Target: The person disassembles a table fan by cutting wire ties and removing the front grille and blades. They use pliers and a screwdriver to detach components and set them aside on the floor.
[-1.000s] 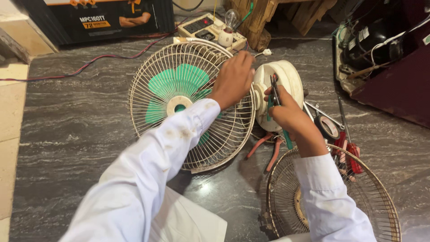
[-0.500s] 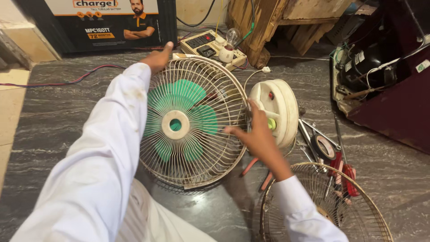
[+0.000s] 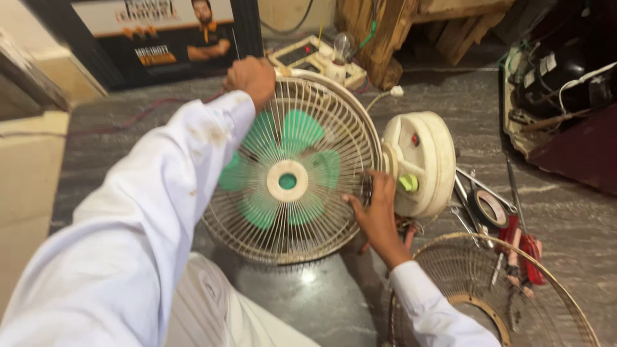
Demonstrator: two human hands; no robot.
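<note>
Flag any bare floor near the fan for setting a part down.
Bare grey floor lies left of the fan guard, up to the poster; more between the fan base and the dark casing. Crowded: tape roll and tools by the loose guard, near the right hand.

Grey marble floor (image 3: 128,128) carries fan (image 3: 289,173), loose wire guard (image 3: 546,283), tape roll (image 3: 491,207), red-handled pliers (image 3: 527,247).

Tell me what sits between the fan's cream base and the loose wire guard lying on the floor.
In the head view, a roll of tape and hand tools lie on the floor between the cream base and the loose wire guard.
</note>
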